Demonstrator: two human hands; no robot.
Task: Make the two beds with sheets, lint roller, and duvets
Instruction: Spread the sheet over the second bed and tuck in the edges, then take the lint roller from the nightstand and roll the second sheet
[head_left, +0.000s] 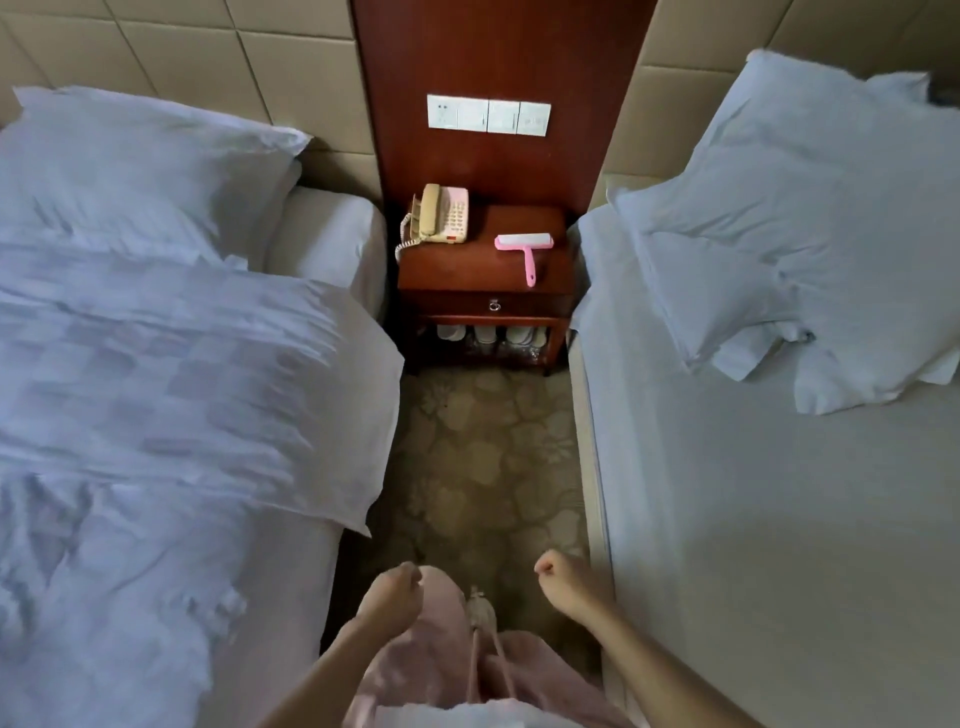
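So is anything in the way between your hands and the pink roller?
Nothing visible is. The left hand and right hand hold nothing, above the carpet between the beds. The lint roller lies on the nightstand straight ahead, the telephone beside it, apart.

Wall: beige padded panels (208, 47), stitched in squares.
Centre: tall reddish-brown wood panel (498, 52) bearing a white switch plate (488, 115).
Against it: wooden nightstand (457, 270), one drawer (452, 305) with a ring pull (494, 305); cream telephone (441, 215) on top.
Floor: olive-brown floral carpet (483, 467).
Light: dim.
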